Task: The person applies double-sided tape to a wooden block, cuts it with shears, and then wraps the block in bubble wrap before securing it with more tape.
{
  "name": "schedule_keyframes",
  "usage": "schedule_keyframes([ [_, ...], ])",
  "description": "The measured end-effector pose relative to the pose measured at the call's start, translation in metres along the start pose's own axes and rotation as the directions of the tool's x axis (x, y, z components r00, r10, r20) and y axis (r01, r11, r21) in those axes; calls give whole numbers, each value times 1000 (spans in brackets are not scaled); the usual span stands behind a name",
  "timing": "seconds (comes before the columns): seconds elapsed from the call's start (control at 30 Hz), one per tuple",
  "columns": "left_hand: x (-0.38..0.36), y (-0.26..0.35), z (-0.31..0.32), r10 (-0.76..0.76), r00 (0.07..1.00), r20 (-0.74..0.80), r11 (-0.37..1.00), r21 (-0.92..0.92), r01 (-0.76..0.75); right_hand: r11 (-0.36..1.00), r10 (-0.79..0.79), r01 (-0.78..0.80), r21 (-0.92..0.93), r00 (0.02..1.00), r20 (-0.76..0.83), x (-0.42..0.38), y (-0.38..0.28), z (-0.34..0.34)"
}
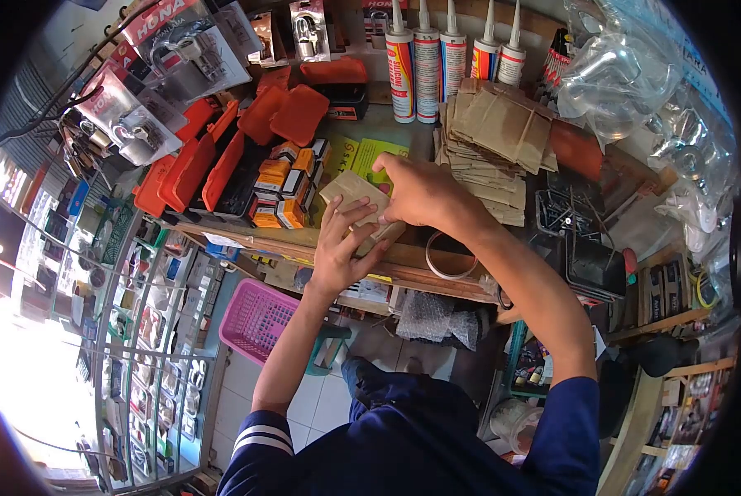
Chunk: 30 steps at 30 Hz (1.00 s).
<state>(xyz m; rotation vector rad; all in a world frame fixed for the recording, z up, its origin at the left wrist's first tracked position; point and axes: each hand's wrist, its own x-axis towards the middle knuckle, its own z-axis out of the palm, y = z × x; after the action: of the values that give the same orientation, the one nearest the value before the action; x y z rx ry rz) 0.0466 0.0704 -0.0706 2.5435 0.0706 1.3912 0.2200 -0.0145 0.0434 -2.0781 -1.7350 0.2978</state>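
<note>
A small brown cardboard box (351,188) is held between my hands at the front edge of the wooden counter. My left hand (341,241) lies across its near left side, fingers bent over the top and thumb towards the lower right. From the right, my right hand (420,194) grips the box's right side; its fingertips are partly hidden. Beneath and behind the box lies a yellow-green printed sheet (379,152). A roll of tape (452,273) stands at the counter edge, below my right forearm.
Orange-lidded black bins (190,169) and small orange-and-black boxes (292,183) stand left. Silicone tubes (428,78) line the back. Flattened brown paper bags (499,136) are stacked right, beside black trays of screws (565,217). A pink basket (255,318) sits below; glass shelving (151,355) is left.
</note>
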Motion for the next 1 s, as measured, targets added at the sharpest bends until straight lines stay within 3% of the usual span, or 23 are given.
schedule_keyframes([
  [0.03, 0, 0, 0, 1, 1000, 4, 1000, -7, -1, 996, -18, 15, -84, 999, -31, 0, -2, 1],
  [0.17, -2, -2, 2, -2, 1000, -1, 1000, -9, 2, 999, -40, 37, -26, 993, -114, 2, -2, 10],
  [0.23, -1, -1, 1, 0, 1000, -1, 1000, -7, 0, 990, -19, 10, -143, 998, -58, 1, -16, 2],
  [0.47, 1, 1, -1, 8, 1000, 3, 1000, -5, -8, 989, 39, -39, -140, 999, -2, 13, -7, -6],
  [0.57, 2, 2, -2, 1, 1000, 9, 1000, 1, -1, 992, 92, -80, -94, 988, 125, 18, -2, -16],
  [0.67, 2, 4, -3, -5, 1000, 16, 1000, 7, 5, 969, 237, -246, -12, 921, 308, 19, -4, -23],
  [0.87, 2, 4, -2, -11, 1000, 15, 1000, -5, 11, 935, 198, -302, 185, 879, 434, 17, 12, -21],
  [1.0, -1, 3, 1, -35, 999, -16, 998, -48, 34, 916, 190, -319, 245, 879, 437, 10, 17, -21],
])
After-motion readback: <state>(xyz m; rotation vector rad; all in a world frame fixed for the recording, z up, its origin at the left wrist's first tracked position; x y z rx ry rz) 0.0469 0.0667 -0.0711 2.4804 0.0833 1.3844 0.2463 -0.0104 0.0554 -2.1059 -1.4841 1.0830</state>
